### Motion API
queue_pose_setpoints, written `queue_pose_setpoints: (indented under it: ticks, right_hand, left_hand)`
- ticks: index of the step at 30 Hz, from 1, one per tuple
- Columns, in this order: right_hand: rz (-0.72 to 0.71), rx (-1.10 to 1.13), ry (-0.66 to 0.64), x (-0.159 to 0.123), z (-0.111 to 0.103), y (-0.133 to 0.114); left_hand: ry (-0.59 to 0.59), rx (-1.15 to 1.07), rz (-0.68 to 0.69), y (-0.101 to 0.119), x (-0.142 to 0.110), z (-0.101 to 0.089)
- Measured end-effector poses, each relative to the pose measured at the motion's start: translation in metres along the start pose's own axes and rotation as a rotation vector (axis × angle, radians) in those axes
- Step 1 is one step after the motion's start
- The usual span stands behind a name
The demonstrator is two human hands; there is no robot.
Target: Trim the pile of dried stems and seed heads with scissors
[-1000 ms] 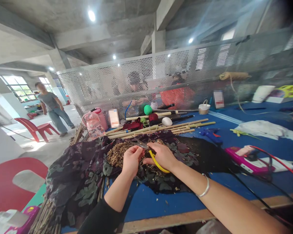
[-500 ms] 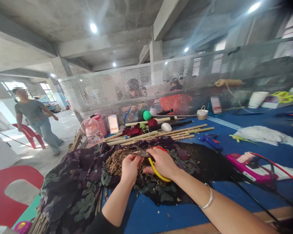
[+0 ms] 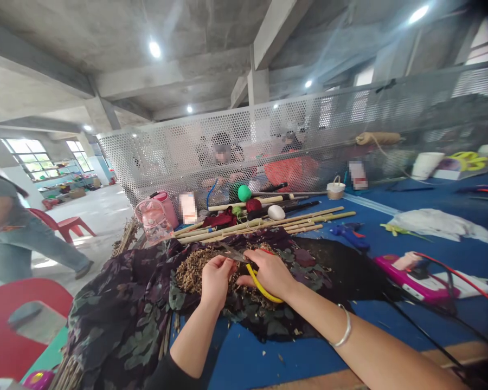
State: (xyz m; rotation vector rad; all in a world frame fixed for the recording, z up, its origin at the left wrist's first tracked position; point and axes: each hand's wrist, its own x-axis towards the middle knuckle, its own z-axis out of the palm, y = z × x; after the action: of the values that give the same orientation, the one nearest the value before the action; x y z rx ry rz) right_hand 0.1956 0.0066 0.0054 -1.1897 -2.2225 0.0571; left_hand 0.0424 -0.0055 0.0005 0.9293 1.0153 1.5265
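My right hand (image 3: 271, 272) is closed round the yellow handles of a pair of scissors (image 3: 258, 283), whose dark blades (image 3: 230, 253) point left over a heap of chopped brown twig bits (image 3: 194, 268). My left hand (image 3: 216, 279) is curled shut beside the blades, pinching something small that I cannot make out. Both hands rest over a dark floral cloth (image 3: 126, 303) spread on the blue table (image 3: 394, 230). A silver bangle (image 3: 344, 329) circles my right wrist.
Long bamboo sticks (image 3: 268, 221) lie behind the heap, with a pink bottle (image 3: 156, 215), yarn balls (image 3: 245, 193) and a blue glue gun (image 3: 350, 233). A pink device (image 3: 415, 271) with cables sits right. Red chairs (image 3: 16, 319) and a walking person (image 3: 12, 233) are at left. People sit behind a perforated screen (image 3: 248, 141).
My hands have stayed at the heap with the scissors. The person at left has walked nearer and further left, now partly out of view.
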Motion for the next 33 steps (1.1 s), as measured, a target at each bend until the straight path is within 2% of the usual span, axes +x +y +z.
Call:
queue_pose_setpoints:
  ticks: [4, 9, 18, 28, 33]
  right_hand:
    - [-0.002, 0.026, -0.015, -0.0005, 0.0000, 0.0001]
    - [-0.019, -0.009, 0.016, -0.0001, -0.0015, -0.0029]
    - [-0.014, -0.022, -0.019, 0.0003, 0.0010, 0.0015]
    - [0.010, -0.031, -0.073, 0.0002, 0.0017, 0.0012]
    - [0.038, -0.140, -0.110, 0.0013, -0.0025, 0.0022]
  left_hand:
    - [-0.007, -0.005, 0.000, -0.0005, 0.0013, -0.0017]
    - [0.037, 0.203, 0.097, -0.0042, 0.0052, -0.0067]
    - [0.058, 0.363, 0.112, 0.0013, -0.0018, -0.0014]
    - [0.034, 0.405, 0.085, -0.0008, 0.0004, -0.0063]
    - [0.018, 0.355, 0.043, -0.0025, 0.0054, -0.0099]
